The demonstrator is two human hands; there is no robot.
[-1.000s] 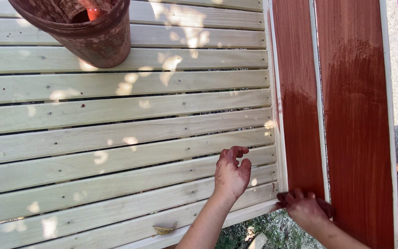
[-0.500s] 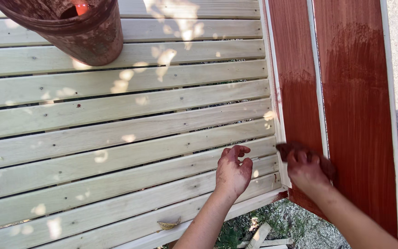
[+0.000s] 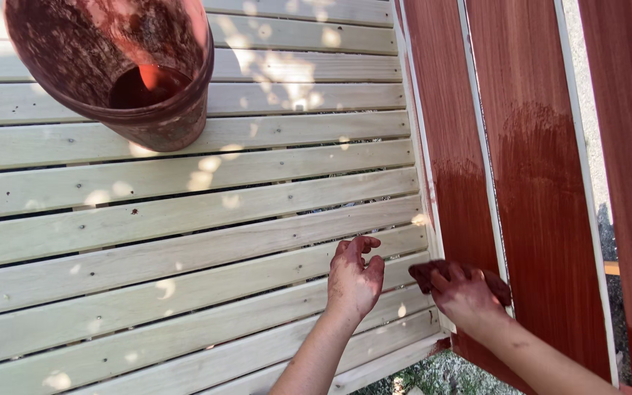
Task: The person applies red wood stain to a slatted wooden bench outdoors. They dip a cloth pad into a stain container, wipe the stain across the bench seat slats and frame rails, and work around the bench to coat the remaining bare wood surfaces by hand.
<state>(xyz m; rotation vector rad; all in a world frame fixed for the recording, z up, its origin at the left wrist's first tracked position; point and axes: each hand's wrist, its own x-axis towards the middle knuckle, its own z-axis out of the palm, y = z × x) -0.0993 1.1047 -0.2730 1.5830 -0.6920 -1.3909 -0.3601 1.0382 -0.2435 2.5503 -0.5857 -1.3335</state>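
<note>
Our right hand [image 3: 464, 296] closes its fingers [image 3: 453, 276] on a dark stained rag [image 3: 427, 272] and presses it against the red-brown painted board [image 3: 453, 146], near that board's lower end. Our left hand [image 3: 355, 279] holds nothing; its fingers are loosely curled and rest on the pale slatted deck [image 3: 184, 219] just beside (both hands are smeared with stain). Further away, at the top left, a stained bucket [image 3: 115, 66] stands on the deck. More painted boards [image 3: 543, 183] follow to the right.
</note>
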